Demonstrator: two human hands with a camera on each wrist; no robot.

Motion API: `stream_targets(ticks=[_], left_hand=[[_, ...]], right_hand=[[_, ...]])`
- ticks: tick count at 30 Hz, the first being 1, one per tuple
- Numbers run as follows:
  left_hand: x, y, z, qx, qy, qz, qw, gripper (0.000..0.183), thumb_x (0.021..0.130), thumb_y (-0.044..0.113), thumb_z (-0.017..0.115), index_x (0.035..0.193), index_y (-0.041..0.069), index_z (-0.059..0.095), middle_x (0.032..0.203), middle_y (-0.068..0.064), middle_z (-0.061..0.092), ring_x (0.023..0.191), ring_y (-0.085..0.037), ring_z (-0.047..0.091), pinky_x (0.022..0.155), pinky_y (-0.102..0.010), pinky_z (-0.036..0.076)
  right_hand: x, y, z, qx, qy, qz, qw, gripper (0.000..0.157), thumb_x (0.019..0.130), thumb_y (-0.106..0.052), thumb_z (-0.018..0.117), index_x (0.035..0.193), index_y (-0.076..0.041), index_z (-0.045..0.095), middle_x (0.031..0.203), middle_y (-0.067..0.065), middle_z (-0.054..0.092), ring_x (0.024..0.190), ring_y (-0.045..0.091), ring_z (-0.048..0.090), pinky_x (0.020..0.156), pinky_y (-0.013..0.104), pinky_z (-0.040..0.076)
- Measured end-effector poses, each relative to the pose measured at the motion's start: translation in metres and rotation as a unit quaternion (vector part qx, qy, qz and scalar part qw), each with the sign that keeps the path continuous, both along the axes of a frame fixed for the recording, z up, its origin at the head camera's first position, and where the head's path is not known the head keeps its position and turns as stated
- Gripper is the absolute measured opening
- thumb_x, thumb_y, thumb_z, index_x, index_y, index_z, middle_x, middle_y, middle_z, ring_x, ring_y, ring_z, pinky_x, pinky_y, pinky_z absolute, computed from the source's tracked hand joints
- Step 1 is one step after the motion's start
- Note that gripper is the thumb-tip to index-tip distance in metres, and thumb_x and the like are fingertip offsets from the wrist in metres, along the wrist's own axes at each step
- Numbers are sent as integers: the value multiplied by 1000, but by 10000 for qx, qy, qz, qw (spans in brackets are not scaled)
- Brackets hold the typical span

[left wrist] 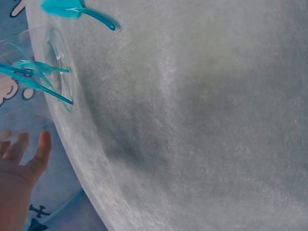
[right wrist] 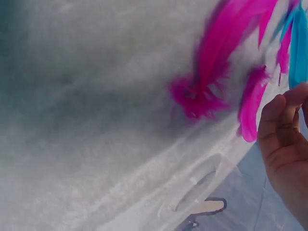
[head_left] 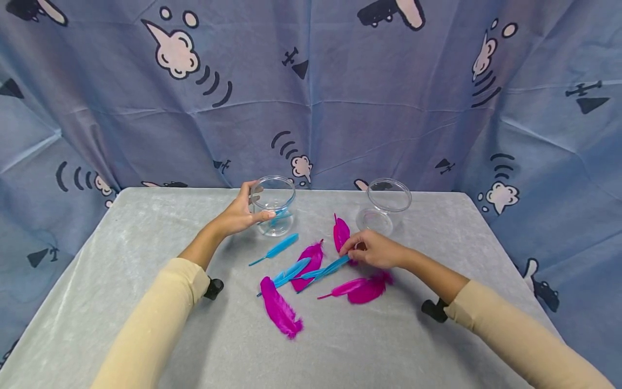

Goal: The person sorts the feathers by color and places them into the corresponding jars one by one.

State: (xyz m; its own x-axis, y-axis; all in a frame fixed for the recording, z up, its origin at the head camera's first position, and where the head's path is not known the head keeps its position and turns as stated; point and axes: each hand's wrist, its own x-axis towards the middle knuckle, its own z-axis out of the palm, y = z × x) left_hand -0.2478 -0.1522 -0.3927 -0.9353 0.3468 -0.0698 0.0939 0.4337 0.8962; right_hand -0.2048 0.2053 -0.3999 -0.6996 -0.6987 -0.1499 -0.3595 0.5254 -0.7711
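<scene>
- Seemingly to steady it, the left hand (head_left: pixel 239 213) spreads around the far-left jar (head_left: pixel 276 202); contact unclear.
- Nearer and right, the right hand (head_left: pixel 376 249) pinches blue feathers (head_left: pixel 336 265) at one end, likely to avoid crushing them.

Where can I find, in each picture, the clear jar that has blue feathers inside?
Head: the jar is just left of centre.
Left wrist: at the upper left, cut by the picture's edge.
Right wrist: not in it.
Shared landmark: the grey table, edged against the blue patterned curtain in all three.
</scene>
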Motion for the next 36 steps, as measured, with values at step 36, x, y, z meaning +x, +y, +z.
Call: stream_targets(ticks=[36], left_hand=[[-1,1,-1,-19,-13,69,10000,93,93,27,72,156,10,5,161,-16,20,148,-38,21,115,-58,26]], right_hand=[[-31,-5,82,-279,1061,-1153,9873,20,96,2,60,111,3,72,90,11,66,74,24,55,58,24,44]])
